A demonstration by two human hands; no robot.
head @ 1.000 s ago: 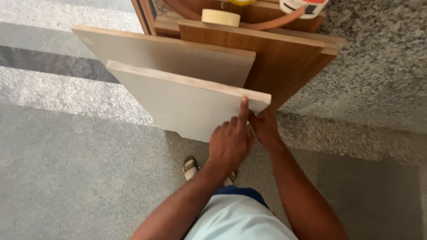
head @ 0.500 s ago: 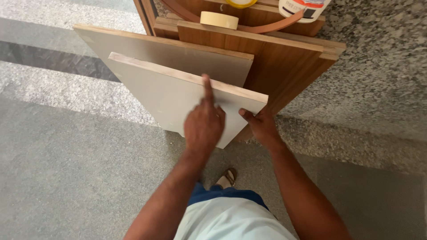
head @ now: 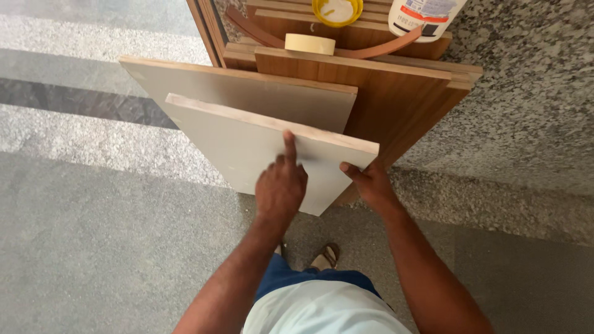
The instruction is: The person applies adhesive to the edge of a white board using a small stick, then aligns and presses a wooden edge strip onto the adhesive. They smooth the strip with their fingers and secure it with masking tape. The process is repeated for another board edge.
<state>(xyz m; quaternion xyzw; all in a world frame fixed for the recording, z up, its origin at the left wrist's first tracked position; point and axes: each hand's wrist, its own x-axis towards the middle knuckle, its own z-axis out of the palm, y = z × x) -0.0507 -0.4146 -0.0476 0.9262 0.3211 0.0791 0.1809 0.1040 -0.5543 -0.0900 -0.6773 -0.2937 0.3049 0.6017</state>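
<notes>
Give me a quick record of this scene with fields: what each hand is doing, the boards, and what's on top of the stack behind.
left hand: on the face of the front grey board, index finger pointing up to its top edge
right hand: gripping that board's right end
behind: second grey board, brown wood panels
on top: tape roll, yellow lid, white bottle
floor: grey stone

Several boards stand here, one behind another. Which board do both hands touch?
The front pale grey board, nearest the person. The left hand lies on its face, the right hand holds its right end. The boards behind are untouched.
</notes>
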